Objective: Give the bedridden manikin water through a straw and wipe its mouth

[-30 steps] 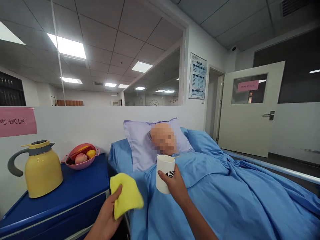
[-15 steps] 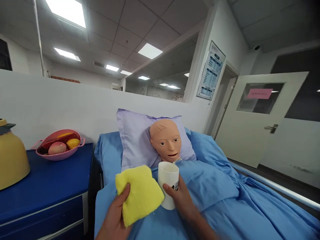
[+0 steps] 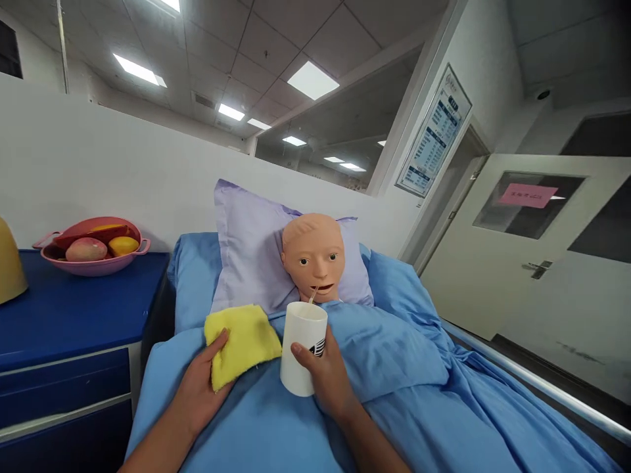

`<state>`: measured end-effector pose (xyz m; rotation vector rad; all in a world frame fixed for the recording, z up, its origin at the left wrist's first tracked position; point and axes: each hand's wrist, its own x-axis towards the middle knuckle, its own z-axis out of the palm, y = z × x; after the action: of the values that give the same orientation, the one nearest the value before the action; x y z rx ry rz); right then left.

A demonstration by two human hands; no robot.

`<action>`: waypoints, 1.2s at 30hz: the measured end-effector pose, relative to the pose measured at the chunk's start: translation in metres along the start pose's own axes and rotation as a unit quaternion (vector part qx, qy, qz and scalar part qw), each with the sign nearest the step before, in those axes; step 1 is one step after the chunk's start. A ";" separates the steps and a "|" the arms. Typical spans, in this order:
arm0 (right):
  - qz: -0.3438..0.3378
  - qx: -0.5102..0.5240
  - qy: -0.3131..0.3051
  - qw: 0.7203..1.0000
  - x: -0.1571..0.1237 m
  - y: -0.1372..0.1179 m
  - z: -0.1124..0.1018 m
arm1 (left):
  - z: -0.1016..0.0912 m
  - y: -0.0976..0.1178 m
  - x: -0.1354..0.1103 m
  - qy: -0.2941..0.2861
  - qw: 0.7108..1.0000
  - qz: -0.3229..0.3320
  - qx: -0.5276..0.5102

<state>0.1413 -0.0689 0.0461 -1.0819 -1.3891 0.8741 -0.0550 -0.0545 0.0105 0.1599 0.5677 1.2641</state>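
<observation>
My left hand (image 3: 204, 381) is closed on a folded yellow cloth (image 3: 244, 341), thumb on top and the other fingers hidden beneath. A white mug (image 3: 300, 348) with a dark printed mark is gripped in my right hand (image 3: 328, 371), thumb across its front. From the mug rises a thin straw (image 3: 313, 295), its upper end at the open mouth of a manikin's head (image 3: 315, 253). The head rests on a lilac pillow (image 3: 251, 243). What the mug contains cannot be seen. The cloth's right corner comes close to the mug's side.
A blue quilt (image 3: 394, 355) covers the bed, with a metal rail (image 3: 532, 378) along its right side. On the blue bedside cabinet (image 3: 98, 309) at left stand a pink fruit basket (image 3: 93, 269) and a yellow jug (image 3: 8, 263), partly out of view. A door (image 3: 503, 256) stands at right.
The mug has tilted slightly, and its straw now reaches the manikin's mouth. My view has shifted and tilted. Both hands keep their hold on the cloth and mug.
</observation>
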 end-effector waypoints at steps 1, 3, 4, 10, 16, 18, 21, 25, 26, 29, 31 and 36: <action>0.004 -0.001 0.004 1.000 0.000 0.001 0.000 | -0.006 -0.003 0.004 -0.004 1.000 0.001 0.004; 0.012 -0.001 0.005 1.000 -0.001 0.003 0.000 | -0.015 -0.008 0.008 -0.014 1.000 0.004 0.005; 0.017 0.000 0.005 1.000 -0.002 0.004 0.001 | -0.018 -0.010 0.008 -0.019 1.000 0.005 0.003; 0.036 0.008 0.033 0.999 0.000 0.010 0.000 | -0.026 -0.012 0.003 -0.037 0.999 0.001 -0.020; 0.063 0.032 0.045 0.996 0.001 0.013 0.000 | -0.033 -0.017 0.000 0.027 1.000 0.009 -0.004; 0.071 0.032 0.053 0.996 0.000 0.013 0.000 | -0.034 -0.021 -0.001 0.005 1.000 0.004 0.020; 0.082 0.027 0.064 0.994 0.000 0.013 0.001 | -0.033 -0.024 -0.004 -0.062 0.996 -0.006 0.062; 0.095 0.057 0.068 0.992 0.001 0.014 0.001 | -0.033 -0.024 -0.006 -0.071 0.993 -0.009 0.092; 0.100 0.064 0.067 0.991 0.001 0.014 0.001 | -0.033 -0.024 -0.005 -0.068 0.993 -0.008 0.096; 0.112 0.087 0.061 0.988 0.002 0.015 0.000 | -0.035 -0.023 -0.005 -0.055 0.992 -0.006 0.114; 0.110 0.104 0.065 0.986 0.002 0.016 0.000 | -0.037 -0.023 -0.005 -0.042 0.990 -0.001 0.136; 0.112 0.117 0.067 0.985 0.002 0.016 0.000 | -0.034 -0.027 -0.005 -0.045 0.990 0.005 0.131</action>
<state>0.1433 -0.0622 0.0316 -1.1061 -1.0390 1.0771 -0.0494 -0.0746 -0.0282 0.4370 0.6536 1.1834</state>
